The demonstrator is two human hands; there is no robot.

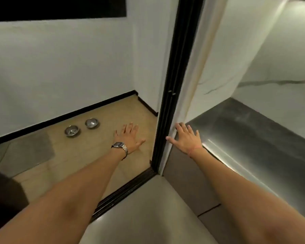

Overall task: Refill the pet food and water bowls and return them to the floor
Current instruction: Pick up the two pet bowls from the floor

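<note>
Your left hand (128, 136) and right hand (187, 138) reach out, grip open, fingers spread; two metal bowls (81, 127) sit on the floor (74, 155).

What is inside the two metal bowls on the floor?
Left bowl shows only a few pale bits or glints; right bowl looks empty. Too small to tell food or water. Nothing covers them.

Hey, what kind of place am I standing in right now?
Probably a home, at a doorway beside a kitchen-like counter. Two steel pet bowls sit on a tan floor by the white wall; a black sliding door track crosses the threshold, and a dark countertop runs on the right.
</note>
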